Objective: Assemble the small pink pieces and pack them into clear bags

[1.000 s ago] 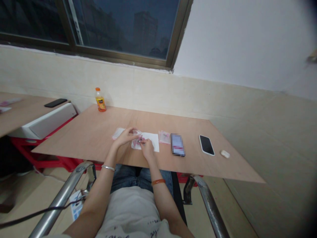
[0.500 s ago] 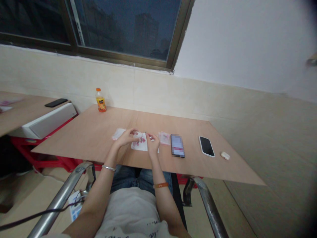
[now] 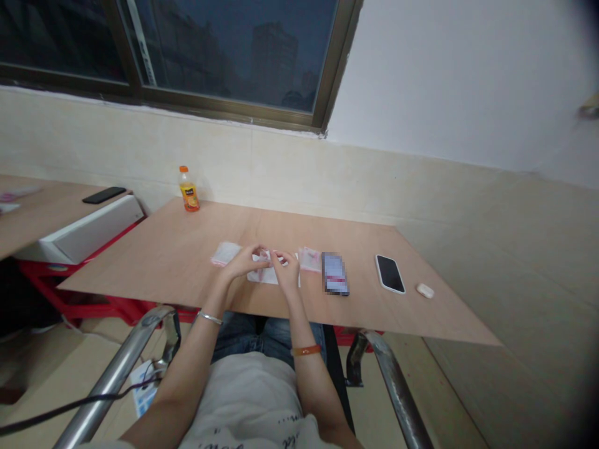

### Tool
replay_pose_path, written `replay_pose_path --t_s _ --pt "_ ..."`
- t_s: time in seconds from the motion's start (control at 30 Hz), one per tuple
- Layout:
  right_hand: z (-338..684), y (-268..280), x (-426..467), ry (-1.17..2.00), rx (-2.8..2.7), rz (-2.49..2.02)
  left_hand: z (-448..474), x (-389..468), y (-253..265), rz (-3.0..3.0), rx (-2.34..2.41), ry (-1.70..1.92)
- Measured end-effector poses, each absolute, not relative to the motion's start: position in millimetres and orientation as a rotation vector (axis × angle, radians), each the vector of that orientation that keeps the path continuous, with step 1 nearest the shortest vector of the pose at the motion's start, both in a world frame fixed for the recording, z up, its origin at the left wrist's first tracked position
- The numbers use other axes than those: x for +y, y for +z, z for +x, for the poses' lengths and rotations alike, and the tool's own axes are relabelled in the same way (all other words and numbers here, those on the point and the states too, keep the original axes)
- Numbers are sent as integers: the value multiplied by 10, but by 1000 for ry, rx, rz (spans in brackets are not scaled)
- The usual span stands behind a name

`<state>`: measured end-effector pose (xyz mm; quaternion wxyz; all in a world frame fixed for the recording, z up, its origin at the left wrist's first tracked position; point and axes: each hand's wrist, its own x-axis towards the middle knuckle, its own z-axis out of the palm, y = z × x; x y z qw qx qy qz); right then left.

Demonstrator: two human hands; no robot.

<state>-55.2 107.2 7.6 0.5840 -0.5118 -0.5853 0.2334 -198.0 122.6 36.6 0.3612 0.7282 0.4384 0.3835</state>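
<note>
Both hands meet over a white sheet [image 3: 267, 276] lying near the front of the wooden table. My left hand [image 3: 244, 262] comes in from the left, fingers curled and thumb stretched toward the other hand. Opposite it, my right hand [image 3: 287, 269] has its thumb and forefinger pinched together. The fingertips nearly touch, and whatever they hold is too small to make out. Pinkish marks or pieces show on the sheet, partly hidden by my left hand. A stack of clear plastic bags [image 3: 226, 252] lies left of the hands, and a pinkish clear packet [image 3: 309, 259] lies to the right.
Right of the packet are a phone with a blurred screen [image 3: 335, 274], a white-edged phone [image 3: 390, 274] and a small white case [image 3: 425, 290]. An orange juice bottle [image 3: 189, 190] stands at the back left. Metal chair arms [image 3: 390, 386] flank me.
My hands have drawn closer together, the right one shifting slightly left. The pink pieces seen clearly between the hands before are now mostly covered.
</note>
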Motion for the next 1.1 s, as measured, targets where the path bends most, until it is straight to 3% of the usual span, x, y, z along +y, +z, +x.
replay_pose_path --t_s 0.43,1.1 --pt "-444 95 1067 773 -1627 -1082 -1989 1219 303 1848 1196 1052" --pt "-328 372 951 931 -1251 -915 -1964 1111 588 1656 1014 1194"
